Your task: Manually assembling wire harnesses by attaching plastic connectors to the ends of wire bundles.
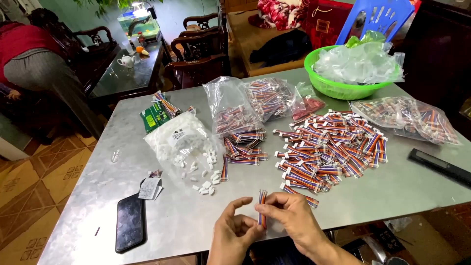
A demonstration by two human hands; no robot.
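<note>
The grey metal tabletop (147, 221) carries everything here, and I take it as the landmark. At its far right corner stands a round green plastic basin (324, 86) full of clear empty bags. In front of the basin, toward the person, lies a wide heap of short multicoloured ribbon cables with white ends (328, 152). To the left of this heap rests a clear plastic bag of small white connector housings (179, 140), with some housings spilled beside it. Near the left front part of the tabletop lies a flat black smartphone (130, 223).

At the front edge, both hands meet over the tabletop. The right hand (289, 216) pinches one short multicoloured ribbon cable (262, 203) between thumb and forefinger, so it is closed on it. The cable stands almost upright, its long axis pointing away from the person, with its upper end free above the fingers. The left hand (235, 228) is just beside it, on its left, fingers half curled; its fingertips seem to touch the lower part of the cable, but I cannot tell surely. The spilled white housings lie beyond the left hand, which is nearer to them than the right.
</note>
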